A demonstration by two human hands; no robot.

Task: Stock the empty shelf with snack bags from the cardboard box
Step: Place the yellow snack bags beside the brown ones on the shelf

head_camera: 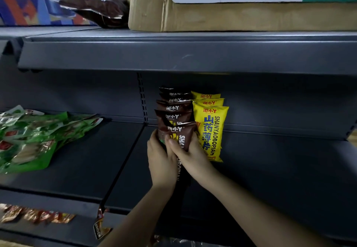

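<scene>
A row of several brown snack bags (174,109) stands upright on the dark grey shelf (270,169), with a row of yellow snack bags (209,130) just to its right. My left hand (161,161) and my right hand (190,157) both grip the front brown bag (180,133) from either side, holding it upright at the front of the brown row. The cardboard box (212,16) sits on the shelf above, and one more brown bag (96,5) lies beside it on the left.
Green snack packs (32,136) lie in a heap on the left section of the same shelf. A slotted upright (142,99) divides the back panel. Small red and orange packets (32,215) sit on the lower shelf at left.
</scene>
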